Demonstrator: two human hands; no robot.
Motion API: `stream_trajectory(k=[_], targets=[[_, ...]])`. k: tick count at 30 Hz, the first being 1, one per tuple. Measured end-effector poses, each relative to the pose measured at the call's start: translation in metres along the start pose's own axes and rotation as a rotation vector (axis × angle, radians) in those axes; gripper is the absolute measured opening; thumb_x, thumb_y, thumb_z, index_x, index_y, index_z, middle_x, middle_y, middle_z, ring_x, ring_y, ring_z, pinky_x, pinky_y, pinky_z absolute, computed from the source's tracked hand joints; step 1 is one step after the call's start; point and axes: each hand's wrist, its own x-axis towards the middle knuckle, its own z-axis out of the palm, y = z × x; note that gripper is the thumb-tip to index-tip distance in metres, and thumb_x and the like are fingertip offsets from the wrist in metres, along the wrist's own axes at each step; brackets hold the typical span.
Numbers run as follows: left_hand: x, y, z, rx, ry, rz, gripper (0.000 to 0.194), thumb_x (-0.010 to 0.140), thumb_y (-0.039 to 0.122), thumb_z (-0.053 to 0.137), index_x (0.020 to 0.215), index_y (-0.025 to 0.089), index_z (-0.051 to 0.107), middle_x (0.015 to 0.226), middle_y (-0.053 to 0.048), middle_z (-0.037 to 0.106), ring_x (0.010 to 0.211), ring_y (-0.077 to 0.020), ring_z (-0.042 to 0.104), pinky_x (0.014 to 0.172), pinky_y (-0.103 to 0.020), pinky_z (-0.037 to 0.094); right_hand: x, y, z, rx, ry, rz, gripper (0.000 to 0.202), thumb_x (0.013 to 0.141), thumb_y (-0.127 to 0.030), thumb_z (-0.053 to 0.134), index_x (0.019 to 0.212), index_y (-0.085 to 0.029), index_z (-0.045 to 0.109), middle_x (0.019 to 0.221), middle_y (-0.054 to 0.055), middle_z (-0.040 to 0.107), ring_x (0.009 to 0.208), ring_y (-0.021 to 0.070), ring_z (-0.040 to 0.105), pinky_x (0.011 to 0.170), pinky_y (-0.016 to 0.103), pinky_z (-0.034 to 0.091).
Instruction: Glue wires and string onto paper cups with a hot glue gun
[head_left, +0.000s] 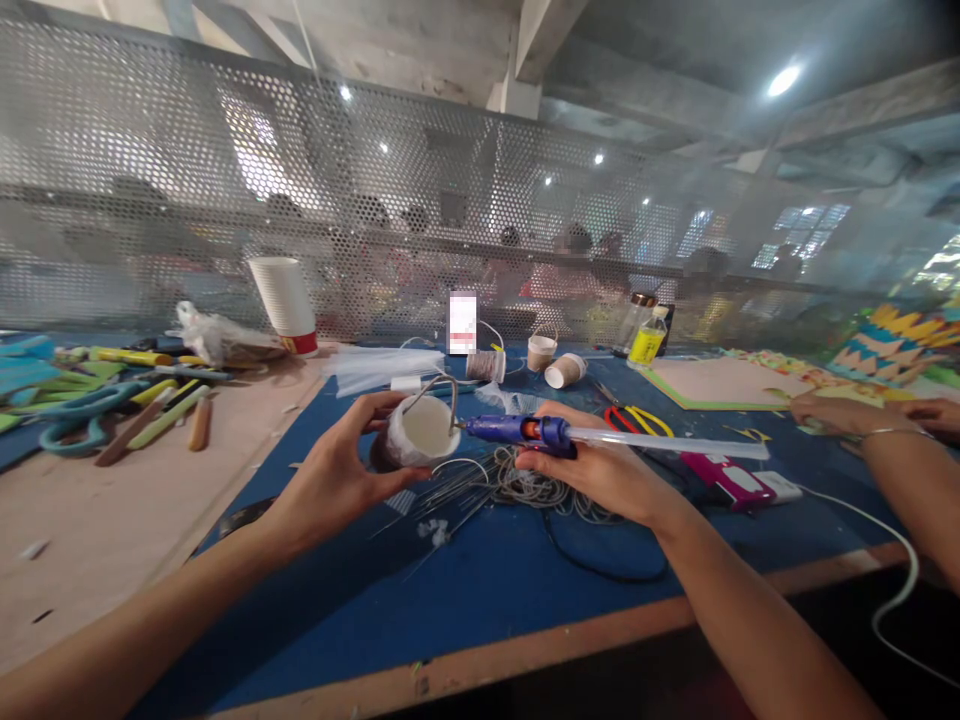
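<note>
My left hand (pixel 349 465) is wrapped round a small white paper cup (pixel 421 440), tilted with its mouth toward me. A thin bent handle (pixel 452 385) arches over the cup's rim. In my right hand (pixel 592 460) is a blue glue gun (pixel 517 430), pointing left. Its nozzle is at the cup's right rim, where the handle's end meets it; whether the tip touches I cannot tell. A long clear glue stick (pixel 675 441) sticks out of its back. Beneath the gun lies a bundle of grey cord and wires (pixel 536 485) on the blue table.
Two small cups (pixel 566 371) and a cord spool (pixel 486 365) stand behind. Red-yellow pliers (pixel 637 420) and a magenta box (pixel 724 480) with a white cable lie right. Scissors (pixel 79 420) and a paper cup stack (pixel 283 300) are left. A co-worker's hand (pixel 836 408) works at right.
</note>
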Motion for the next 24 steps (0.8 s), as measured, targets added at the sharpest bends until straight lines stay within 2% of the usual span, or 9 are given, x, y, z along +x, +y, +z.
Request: stream_trajectory(k=[9, 16, 24], targets=[[0.0003, -0.0009, 0.0002, -0.032, -0.007, 0.015, 0.068, 0.071, 0.04, 0.08, 0.13, 0.025, 0.049, 0.127, -0.01, 0.063, 0.115, -0.0304, 0.062, 0.1, -0.05, 0.051, -0.001, -0.0015, -0.0016, -0.122, 0.0, -0.04, 0.025, 0.093, -0.043, 0.062, 0.085, -0.021, 0.055, 0.083, -0.001, 0.05, 0.072, 0.0126, 0.048, 0.063, 0.028, 0.037], [0.0004, -0.0005, -0.0001, -0.031, -0.014, 0.01, 0.068, 0.071, 0.04, 0.081, 0.13, 0.026, 0.049, 0.128, -0.009, 0.062, 0.116, -0.0289, 0.061, 0.102, -0.049, 0.049, -0.0013, -0.0007, -0.0015, -0.197, 0.008, -0.016, 0.03, 0.093, -0.047, 0.061, 0.082, -0.021, 0.051, 0.082, -0.002, 0.049, 0.07, 0.0125, 0.048, 0.064, 0.029, 0.036], [0.0005, 0.0019, -0.0001, -0.032, -0.005, 0.012, 0.068, 0.071, 0.04, 0.08, 0.129, 0.025, 0.05, 0.125, -0.01, 0.064, 0.114, -0.0303, 0.063, 0.1, -0.05, 0.051, -0.0016, -0.0036, -0.0021, -0.233, 0.003, -0.02, 0.024, 0.093, -0.044, 0.061, 0.086, -0.021, 0.055, 0.086, -0.001, 0.055, 0.073, 0.0133, 0.051, 0.065, 0.029, 0.037]])
